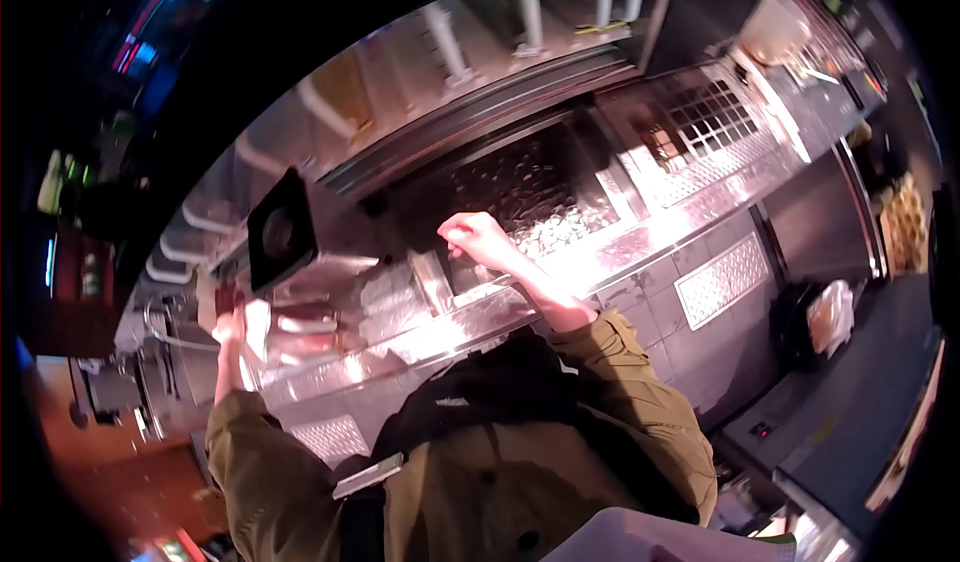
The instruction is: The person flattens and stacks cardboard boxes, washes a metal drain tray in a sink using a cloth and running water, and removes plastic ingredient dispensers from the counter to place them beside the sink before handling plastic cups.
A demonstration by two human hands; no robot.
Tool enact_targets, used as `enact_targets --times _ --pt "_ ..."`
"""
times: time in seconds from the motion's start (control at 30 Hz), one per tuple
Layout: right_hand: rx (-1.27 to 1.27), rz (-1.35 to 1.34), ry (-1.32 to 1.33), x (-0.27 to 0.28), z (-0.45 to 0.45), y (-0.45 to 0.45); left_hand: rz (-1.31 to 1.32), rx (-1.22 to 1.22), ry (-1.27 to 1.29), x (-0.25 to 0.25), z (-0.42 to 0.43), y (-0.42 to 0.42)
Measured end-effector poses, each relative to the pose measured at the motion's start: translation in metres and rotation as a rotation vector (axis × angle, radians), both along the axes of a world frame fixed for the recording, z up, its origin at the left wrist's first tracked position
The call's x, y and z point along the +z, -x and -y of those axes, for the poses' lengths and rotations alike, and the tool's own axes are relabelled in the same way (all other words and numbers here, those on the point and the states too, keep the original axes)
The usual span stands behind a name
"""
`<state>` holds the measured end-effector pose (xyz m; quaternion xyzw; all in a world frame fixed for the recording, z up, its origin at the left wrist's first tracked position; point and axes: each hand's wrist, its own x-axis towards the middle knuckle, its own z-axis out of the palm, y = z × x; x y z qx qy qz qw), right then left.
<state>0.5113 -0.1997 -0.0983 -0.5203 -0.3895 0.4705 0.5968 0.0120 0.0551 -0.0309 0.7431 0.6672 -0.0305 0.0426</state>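
Observation:
My left hand (229, 324) reaches out at the far left of the counter. It is beside a pale sheet or cloth (257, 330) and a dark reddish object (228, 298); its fingers are too dim and small to make out. Over the near left part of a metal ice bin, my right hand (477, 237) hangs with its fingers curled closed. Whatever those fingers hold, if anything, is hidden. Loose ice (548, 230) lies in the bin, heaped brightest at the near right. A black square-topped box or holder (282, 230) stands between my left hand and the bin.
A steel counter edge (440, 334) runs along my front. Right of the bin are a grid rack (712, 117) and a pale container (775, 30). White curved handles or spouts (447, 42) line the far side. A dark cabinet top (835, 402) stands behind at right.

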Motion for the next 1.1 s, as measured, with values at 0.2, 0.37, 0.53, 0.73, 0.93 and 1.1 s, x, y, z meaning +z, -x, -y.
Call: enact_targets --times 0.2,0.37,0.53,0.73,0.93,1.1 --pt "0.449 0.173 0.049 0.013 -0.017 0.028 -0.106 0.212 0.211 -0.009 -0.014 -0.013" --pt "-0.215 0.811 -0.089 0.044 -0.057 -0.012 0.041 0.049 -0.014 0.026 0.032 -0.063" --pt "-0.953 0.674 -0.424 0.077 -0.144 -0.140 0.119 -0.083 -0.153 0.025 0.053 -0.076" --pt "-0.701 0.275 -0.364 0.133 -0.174 -0.130 -0.083 -0.224 -0.517 0.003 0.024 -0.056" --pt "-0.853 0.451 -0.224 0.130 -0.189 -0.141 0.063 -0.172 -0.281 0.005 0.020 -0.063" --pt "-0.883 0.586 -0.176 0.148 -0.155 -0.153 0.199 -0.070 -0.227 0.031 0.049 -0.076"
